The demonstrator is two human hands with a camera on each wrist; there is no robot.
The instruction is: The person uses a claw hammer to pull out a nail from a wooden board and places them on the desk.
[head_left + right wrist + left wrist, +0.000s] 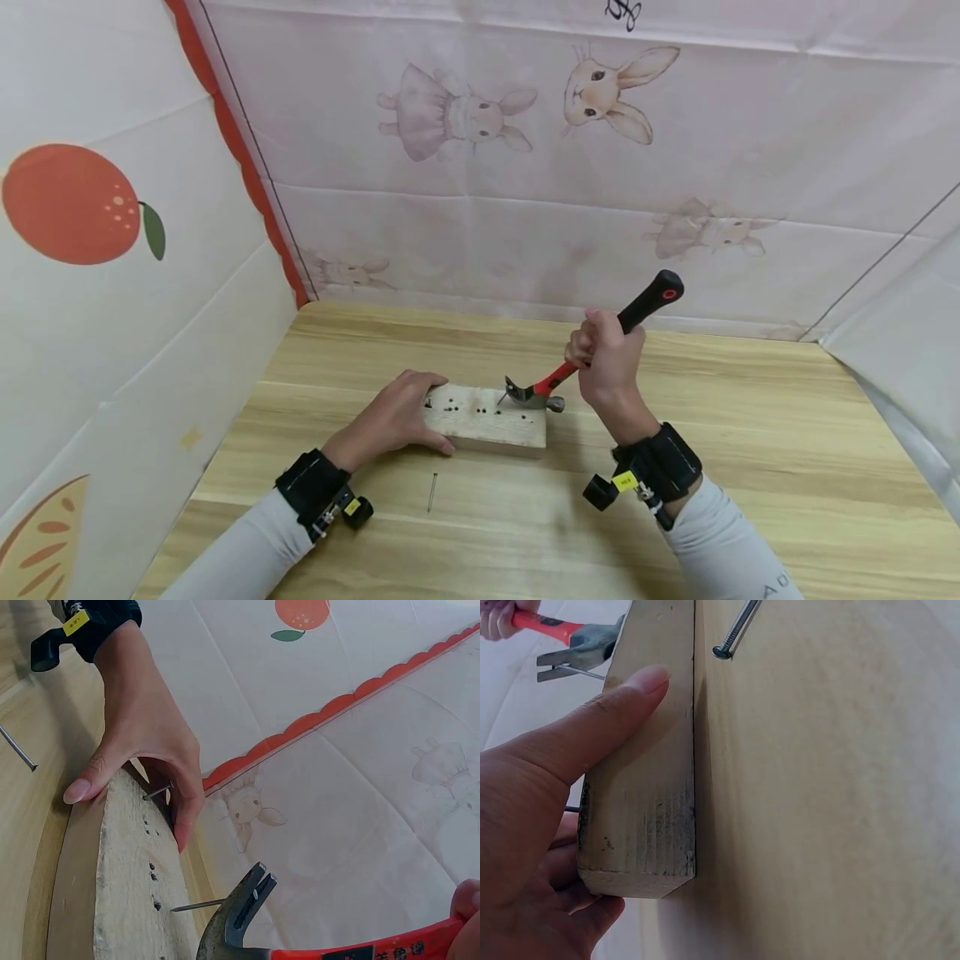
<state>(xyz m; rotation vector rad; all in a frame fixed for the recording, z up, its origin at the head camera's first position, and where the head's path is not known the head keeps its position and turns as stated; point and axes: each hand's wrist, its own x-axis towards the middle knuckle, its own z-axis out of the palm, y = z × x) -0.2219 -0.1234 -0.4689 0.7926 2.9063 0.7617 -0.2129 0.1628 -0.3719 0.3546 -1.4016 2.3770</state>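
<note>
My left hand (397,412) grips the left end of a pale wooden block (487,427), thumb on the near side and fingers behind. Several small dark holes mark its upper face. In my right hand (611,358) is a claw hammer (555,378), held by its black and red handle, which slants up to the right. Its head lies at the block's right part. A nail (199,905) sits in the claw's slot, slanting to the block; whether its tip is still in the wood, I cannot tell. Another nail (156,793) stands in the block near my left fingers.
A loose nail (432,492) lies on the wood-grain table (495,533) in front of the block. Behind the table hangs a pink sheet (465,242) with rabbit prints. To the left is a white sheet (150,333) with fruit prints.
</note>
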